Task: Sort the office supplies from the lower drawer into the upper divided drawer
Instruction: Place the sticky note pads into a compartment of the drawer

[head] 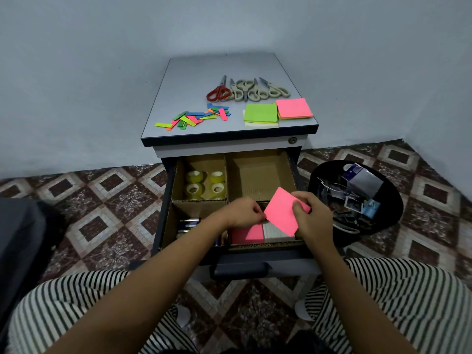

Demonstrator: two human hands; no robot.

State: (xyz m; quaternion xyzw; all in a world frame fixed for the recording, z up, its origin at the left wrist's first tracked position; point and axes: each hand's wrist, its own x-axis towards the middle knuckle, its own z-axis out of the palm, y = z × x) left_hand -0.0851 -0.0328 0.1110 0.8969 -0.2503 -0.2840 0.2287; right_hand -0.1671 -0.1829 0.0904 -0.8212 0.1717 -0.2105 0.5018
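Item: pink sticky-note pad, square, held tilted on one corner just above the front-right compartment of the open upper drawer.
Right hand: grip closed on the pad's right edge, thumb on its face, fingers behind.
Left hand: fingertips curled together at the pad's left corner and seemingly pinching it; the contact itself is partly hidden.

Drawer contents, split by cardboard dividers:
- back-left: four rolls of clear tape, standing two by two.
- front-left: batteries, lying on their sides, partly under the left forearm.
- front-right: another pink pad lying flat, touching a pale block to its right; what the block is cannot be told.

Cabinet top:
- one pair of red-handled scissors and several beige-handled pairs, in an overlapping row at the back.
- loose coloured paper strips, scattered front-left.
- green pad and pink-topped pad, side by side front-right.

Surroundings: black bin on the patterned tile floor right of the cabinet, holding clear wrappers. Striped trouser legs in the foreground.
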